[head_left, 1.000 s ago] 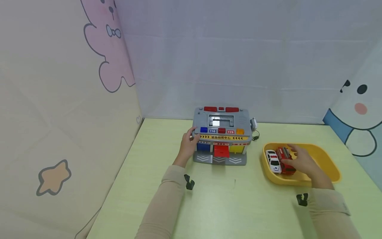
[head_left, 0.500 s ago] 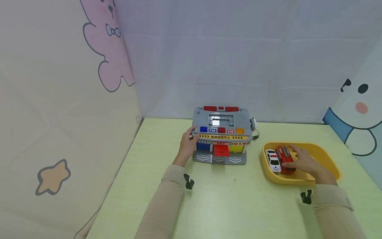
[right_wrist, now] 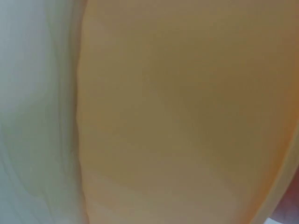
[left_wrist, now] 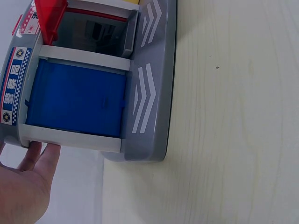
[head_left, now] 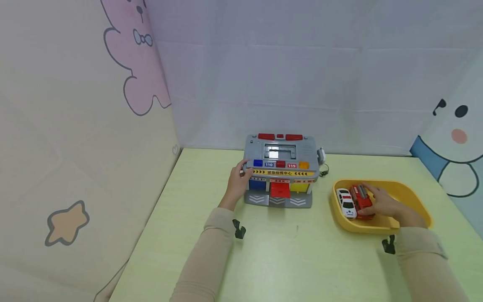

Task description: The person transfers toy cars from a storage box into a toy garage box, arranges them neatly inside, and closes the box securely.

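A grey toy police and fire station (head_left: 260, 152) stands on the table, its red middle door (head_left: 280, 191) swung up. My left hand (head_left: 237, 184) grips the station's left front corner. In the left wrist view its fingers lie against the side by the lowered blue door (left_wrist: 77, 98). Over on the right, a red toy fire truck (head_left: 362, 202) sits in a yellow tray (head_left: 412, 207). My right hand (head_left: 385, 204) holds that truck, thumb near its front end and fingers near the far end. Yellow tray wall fills most of the right wrist view.
A white toy police car (head_left: 346, 203) lies in the tray, just left of the fire truck. A white piece with a coiled cord (head_left: 323, 170) hangs on the station's right side. Curtained walls (head_left: 264, 84) border the table (head_left: 286, 260) behind and at left.
My right hand has settled lower onto the fire truck, its wrist shifting a little right and away from me. The left hand and the station stay put.
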`<state>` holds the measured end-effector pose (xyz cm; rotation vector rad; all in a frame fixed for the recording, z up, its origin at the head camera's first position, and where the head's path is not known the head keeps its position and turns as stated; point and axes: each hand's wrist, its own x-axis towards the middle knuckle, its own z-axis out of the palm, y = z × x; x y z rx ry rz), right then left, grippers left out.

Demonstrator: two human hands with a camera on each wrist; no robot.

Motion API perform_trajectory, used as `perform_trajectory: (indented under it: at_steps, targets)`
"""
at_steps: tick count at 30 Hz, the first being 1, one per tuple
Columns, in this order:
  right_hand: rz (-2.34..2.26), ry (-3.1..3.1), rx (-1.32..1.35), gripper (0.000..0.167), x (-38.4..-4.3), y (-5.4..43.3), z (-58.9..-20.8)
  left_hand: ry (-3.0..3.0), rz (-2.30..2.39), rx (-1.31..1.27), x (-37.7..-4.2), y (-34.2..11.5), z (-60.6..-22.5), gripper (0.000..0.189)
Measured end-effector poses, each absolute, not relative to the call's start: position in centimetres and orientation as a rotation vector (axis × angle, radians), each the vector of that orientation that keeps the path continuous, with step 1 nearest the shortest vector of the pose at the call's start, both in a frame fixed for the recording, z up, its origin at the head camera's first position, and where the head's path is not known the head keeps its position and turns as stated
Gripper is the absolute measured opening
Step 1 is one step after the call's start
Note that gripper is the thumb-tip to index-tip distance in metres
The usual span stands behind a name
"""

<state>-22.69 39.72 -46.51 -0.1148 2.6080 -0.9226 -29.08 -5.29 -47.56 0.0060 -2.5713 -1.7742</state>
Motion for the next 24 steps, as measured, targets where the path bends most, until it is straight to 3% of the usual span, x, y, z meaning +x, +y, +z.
perform_trajectory:
  at_steps: [24]
  targets:
    - [-1.080,2.521,-0.268,0.105,-22.4,40.3,-47.2,-2.567,-1.774,0.005,-29.2,-5.2,-47.7,0.047]
